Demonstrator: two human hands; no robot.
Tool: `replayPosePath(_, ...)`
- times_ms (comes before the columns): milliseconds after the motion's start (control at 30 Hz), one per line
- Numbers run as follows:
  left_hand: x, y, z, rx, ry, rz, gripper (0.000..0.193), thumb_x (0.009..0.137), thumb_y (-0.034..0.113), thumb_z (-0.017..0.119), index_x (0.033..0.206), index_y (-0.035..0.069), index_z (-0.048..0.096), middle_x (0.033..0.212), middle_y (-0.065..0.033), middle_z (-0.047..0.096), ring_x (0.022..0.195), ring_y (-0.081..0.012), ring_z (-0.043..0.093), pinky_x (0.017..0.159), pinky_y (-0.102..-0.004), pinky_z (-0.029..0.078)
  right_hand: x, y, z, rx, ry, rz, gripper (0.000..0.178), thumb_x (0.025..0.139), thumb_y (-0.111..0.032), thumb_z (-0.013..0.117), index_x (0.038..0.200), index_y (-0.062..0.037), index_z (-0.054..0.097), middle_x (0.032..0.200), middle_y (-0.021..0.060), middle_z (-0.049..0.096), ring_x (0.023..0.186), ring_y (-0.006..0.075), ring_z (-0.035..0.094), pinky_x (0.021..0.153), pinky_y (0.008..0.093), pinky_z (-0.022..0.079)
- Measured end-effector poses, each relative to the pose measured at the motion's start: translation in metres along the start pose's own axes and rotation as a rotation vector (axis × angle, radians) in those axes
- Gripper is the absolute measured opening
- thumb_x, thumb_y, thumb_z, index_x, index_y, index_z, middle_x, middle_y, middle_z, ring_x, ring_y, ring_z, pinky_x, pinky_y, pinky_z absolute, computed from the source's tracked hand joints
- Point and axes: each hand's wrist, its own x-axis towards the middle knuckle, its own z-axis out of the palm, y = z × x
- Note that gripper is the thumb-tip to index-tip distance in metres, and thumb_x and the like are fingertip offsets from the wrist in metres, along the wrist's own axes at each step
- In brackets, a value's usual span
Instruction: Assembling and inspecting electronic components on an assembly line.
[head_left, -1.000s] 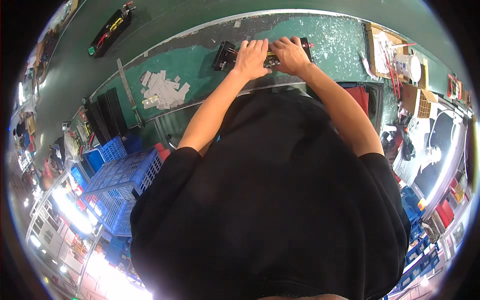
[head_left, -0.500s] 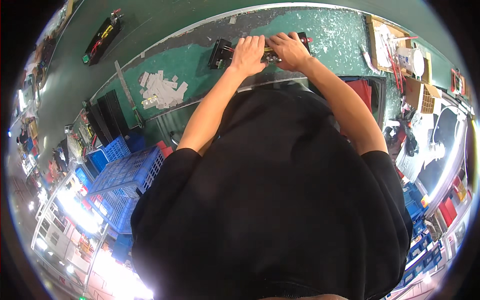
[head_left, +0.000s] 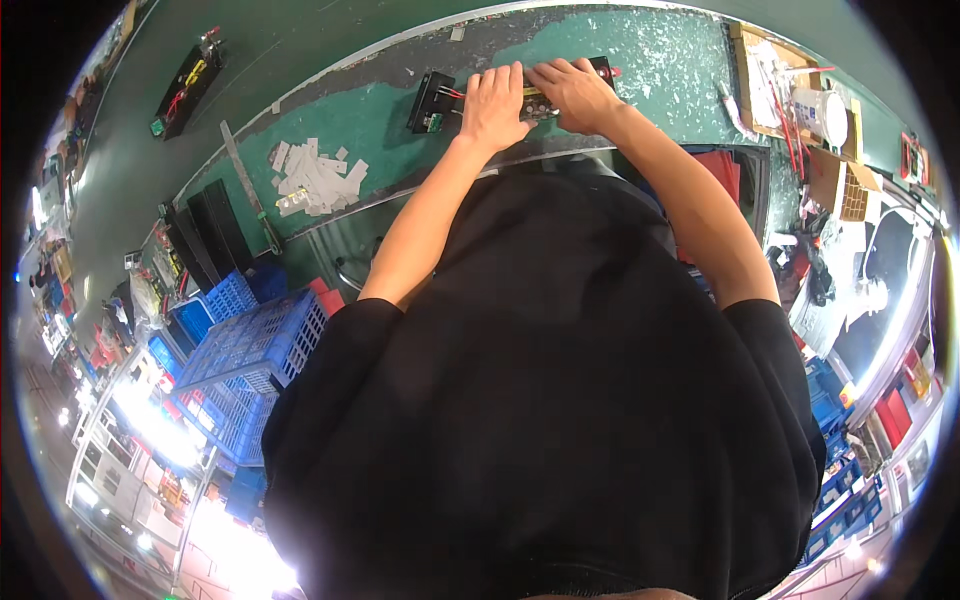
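A long black-cased electronic unit (head_left: pixel 432 104) lies on the green worktop in front of me. Red and white wires show near its left end, and parts of a circuit board are visible between my hands. My left hand (head_left: pixel 492 108) grips the unit left of its middle, fingers laid over the far edge and thumb on the near side. Closed over the right part is my right hand (head_left: pixel 580 95), its fingers bent across the top. Both palms hide much of the inside. A red piece sticks out at the right end.
Left on the green bench (head_left: pixel 385 110) lies a pile of white slips (head_left: pixel 318 180), beside a long metal strip (head_left: pixel 240 170). A similar black unit (head_left: pixel 188 85) sits farther left. Blue crates (head_left: pixel 250 345) stand lower left. A cardboard tray with a white tub (head_left: pixel 822 117) is at right.
Both hands stay on the unit, with only a slight shift of the fingers. The whole view has moved a little, so the bench things appear slightly up and to the left.
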Motion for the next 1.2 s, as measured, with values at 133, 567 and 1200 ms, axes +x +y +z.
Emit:
replayPosePath(133, 0.002, -0.003, 0.001, 0.013, -0.019, 0.019, 0.089, 0.061, 0.034, 0.083, 0.131, -0.002, 0.043, 0.116, -0.0127, 0.055, 0.11, -0.0275, 0.053, 0.09, -0.0412, 0.039, -0.001, 0.005, -0.003, 0.044, -0.141, 0.001, 0.073, 0.068, -0.013, 0.073, 0.135, -0.0071, 0.046, 0.133, 0.0043, 0.049, 0.123, 0.021, 0.046, 0.097, 0.0398, 0.039)
replayPosePath(567, -0.006, -0.003, -0.03, -0.094, 0.087, 0.084, 0.075, 0.069, 0.03, 0.076, 0.129, -0.001, 0.044, 0.114, -0.0134, 0.055, 0.109, -0.0293, 0.053, 0.093, -0.0419, 0.04, -0.004, 0.008, 0.003, 0.075, 0.005, -0.027, 0.06, 0.075, -0.008, 0.065, 0.133, -0.005, 0.049, 0.128, 0.0058, 0.054, 0.119, 0.023, 0.05, 0.096, 0.0386, 0.04)
replayPosePath(1200, -0.18, -0.115, -0.07, -0.44, 0.418, -0.652, 0.02, 0.093, 0.014, 0.048, 0.096, 0.005, 0.065, 0.089, -0.0161, 0.068, 0.081, -0.0337, 0.066, 0.072, -0.0396, 0.05, -0.066, -0.04, -0.051, 0.115, 0.328, 0.43, 0.082, 0.071, -0.026, 0.078, 0.143, -0.0119, 0.039, 0.141, 0.0097, 0.045, 0.131, 0.0255, 0.041, 0.107, 0.0435, 0.032)
